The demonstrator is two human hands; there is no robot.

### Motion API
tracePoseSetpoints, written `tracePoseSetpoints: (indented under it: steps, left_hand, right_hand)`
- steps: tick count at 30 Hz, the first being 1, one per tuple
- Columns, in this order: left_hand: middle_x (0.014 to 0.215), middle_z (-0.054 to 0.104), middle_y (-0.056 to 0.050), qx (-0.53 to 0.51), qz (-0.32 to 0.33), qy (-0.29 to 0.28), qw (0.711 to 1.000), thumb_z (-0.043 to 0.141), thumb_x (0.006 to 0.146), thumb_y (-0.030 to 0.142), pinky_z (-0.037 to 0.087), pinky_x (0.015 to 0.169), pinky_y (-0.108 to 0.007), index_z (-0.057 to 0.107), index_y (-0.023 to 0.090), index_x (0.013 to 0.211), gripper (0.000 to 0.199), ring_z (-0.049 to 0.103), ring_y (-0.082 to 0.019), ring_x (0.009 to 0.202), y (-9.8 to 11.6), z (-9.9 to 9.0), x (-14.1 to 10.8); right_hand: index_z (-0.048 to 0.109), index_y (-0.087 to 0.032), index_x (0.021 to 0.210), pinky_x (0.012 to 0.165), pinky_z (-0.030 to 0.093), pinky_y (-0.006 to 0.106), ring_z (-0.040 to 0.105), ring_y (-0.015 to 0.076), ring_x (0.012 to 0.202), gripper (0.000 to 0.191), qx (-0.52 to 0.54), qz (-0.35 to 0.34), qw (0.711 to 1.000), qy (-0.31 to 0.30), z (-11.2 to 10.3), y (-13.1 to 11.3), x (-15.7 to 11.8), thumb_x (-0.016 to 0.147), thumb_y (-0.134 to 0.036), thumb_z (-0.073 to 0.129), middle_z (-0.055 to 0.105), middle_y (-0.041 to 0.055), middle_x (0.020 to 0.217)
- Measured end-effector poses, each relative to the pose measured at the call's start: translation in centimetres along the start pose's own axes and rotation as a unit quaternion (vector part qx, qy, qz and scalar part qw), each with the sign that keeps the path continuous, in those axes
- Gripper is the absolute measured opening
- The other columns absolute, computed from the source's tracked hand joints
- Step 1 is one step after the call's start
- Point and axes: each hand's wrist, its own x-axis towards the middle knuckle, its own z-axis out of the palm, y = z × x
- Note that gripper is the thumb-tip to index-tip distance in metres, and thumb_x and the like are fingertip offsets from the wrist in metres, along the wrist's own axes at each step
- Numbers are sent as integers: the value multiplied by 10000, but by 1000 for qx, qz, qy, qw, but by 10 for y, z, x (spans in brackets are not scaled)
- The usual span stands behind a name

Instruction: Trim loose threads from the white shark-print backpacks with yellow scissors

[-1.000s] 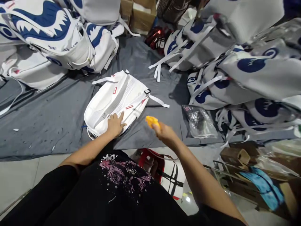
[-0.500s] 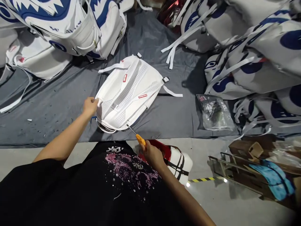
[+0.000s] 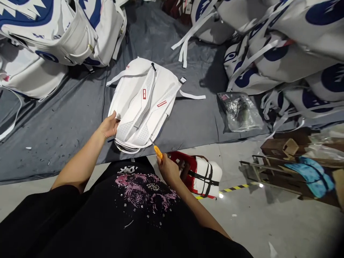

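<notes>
A white backpack (image 3: 158, 84) lies with its strap side up on the grey cloth, its bottom end towards me. Two padded shoulder straps with red-framed labels run along it, and loose webbing ends stick out on both sides. At the lower left edge, my left hand (image 3: 109, 125) grips the side of the bag, thumb raised and the other fingers curled, partly hidden. My right hand (image 3: 168, 168) is closed round the orange handle of a thin-shafted tool (image 3: 158, 152). Its metal tip reaches the bag's lower right edge; I cannot make out the tip's shape or whether it touches.
More white and blue backpacks (image 3: 60, 39) stand at the upper left, with another pile (image 3: 279, 68) on the right. A clear plastic bag (image 3: 242, 113) lies near the table's front edge. On the floor are a red and white bundle (image 3: 205, 175) and a cart with cardboard (image 3: 276, 147).
My left hand has shifted its hold, from a pinch at the edge to a curled grip with the thumb up. The backpack has turned slightly and its straps have moved. The whole view has shifted.
</notes>
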Motion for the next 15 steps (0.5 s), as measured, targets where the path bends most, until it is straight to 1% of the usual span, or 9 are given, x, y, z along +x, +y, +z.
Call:
tracePoseSetpoints:
  steps: [2, 3, 6, 9, 12, 15]
  left_hand:
    - [1035, 747, -146, -19, -4, -41, 999, 506, 936, 632, 572, 979, -479, 581, 113, 1302, 639, 722, -312, 1059, -11, 5, 5]
    - [1055, 749, -156, -27, 0, -49, 998, 479, 943, 645, 558, 1002, -500, 564, 108, 1333, 669, 716, -324, 1083, -16, 6, 7]
    - [1096, 752, -168, -48, 39, -34, 997, 442, 941, 680, 531, 1044, -518, 539, 108, 1380, 727, 701, -342, 1128, -26, 3, 16]
    - [1107, 757, -155, -55, 77, -10, 995, 449, 934, 693, 530, 1054, -516, 548, 126, 1382, 729, 696, -345, 1142, -29, -4, 23]
    - [1117, 756, -156, -50, 95, -15, 994, 438, 923, 724, 535, 1050, -526, 571, 126, 1363, 754, 693, -354, 1148, -31, -8, 29]
    - [1118, 751, -181, -54, 101, -30, 993, 427, 892, 780, 538, 1043, -543, 599, 103, 1323, 821, 697, -371, 1131, -35, -7, 34]
  right_hand:
    - [529, -160, 1151, 584, 301, 294, 735, 252, 884, 314, -5, -5, 1000, 20, 5, 1, 4, 1087, -413, 356, 754, 92, 981]
    - [527, -156, 1151, 578, 298, 293, 735, 250, 878, 317, -9, -5, 1000, 29, 7, 2, 7, 1087, -415, 357, 753, 95, 980]
    - [524, -148, 1154, 568, 299, 285, 737, 244, 877, 313, -21, -7, 999, 40, 17, 4, 16, 1084, -413, 372, 750, 109, 984]
    - [523, -141, 1160, 574, 311, 271, 740, 238, 894, 315, -30, -2, 999, 40, 26, 8, 26, 1083, -412, 382, 747, 129, 1001]
    - [527, -130, 1180, 581, 324, 268, 740, 238, 904, 330, -27, -5, 999, 46, 30, 9, 34, 1082, -410, 380, 743, 145, 1026]
    - [522, -125, 1224, 586, 325, 272, 736, 235, 889, 337, -3, -1, 998, 61, 30, 13, 35, 1082, -394, 377, 746, 139, 1026]
